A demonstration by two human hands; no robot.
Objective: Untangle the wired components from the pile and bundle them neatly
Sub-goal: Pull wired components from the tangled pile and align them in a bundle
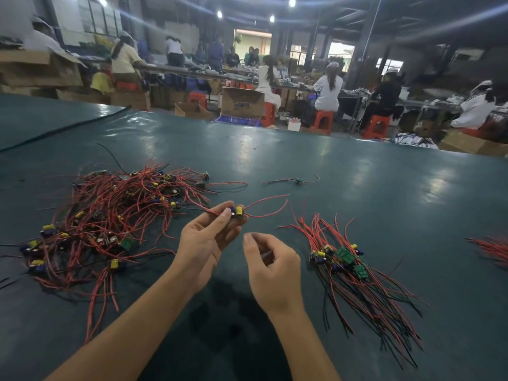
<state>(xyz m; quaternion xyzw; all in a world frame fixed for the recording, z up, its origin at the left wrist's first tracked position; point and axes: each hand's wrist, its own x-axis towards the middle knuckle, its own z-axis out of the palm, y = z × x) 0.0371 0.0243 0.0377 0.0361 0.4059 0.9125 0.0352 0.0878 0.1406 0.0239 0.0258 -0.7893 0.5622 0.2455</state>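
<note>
Our left hand (pixel 204 243) holds one wired part (pixel 237 212) up above the bench (pixel 330 166), its grip pinching the little yellow-and-blue body between thumb and fingertips. Our right hand (pixel 270 266) hangs just beside it, fingers loosely curled, and we can see nothing in that grip. The part's red leads run both ways: one pair loops out to the right, and the other trails left toward the tangled pile (pixel 115 215).

That left-hand lead is our worry. We cannot tell whether it is clear of the pile, and if it is caught, a quick pull would likely drag neighbouring parts along or tighten the knot. A hard tug could also strain the thin wires where they join the board (these look like delicate joints). The loose loop on the right may snag our right hand as it comes in to smooth the wires.

The sorted bundle (pixel 346 259) lies to our right with its boards together and its leads fanned. Dropping this part across it at an angle would probably tangle it again. One stray part (pixel 298 180) sits apart farther back, and another bundle (pixel 492 248) shows at the right edge.

As for writing, a cardboard box (pixel 242 103) beyond the bench carries blue print, too blurred to read. We see no legible marking on the parts.
</note>
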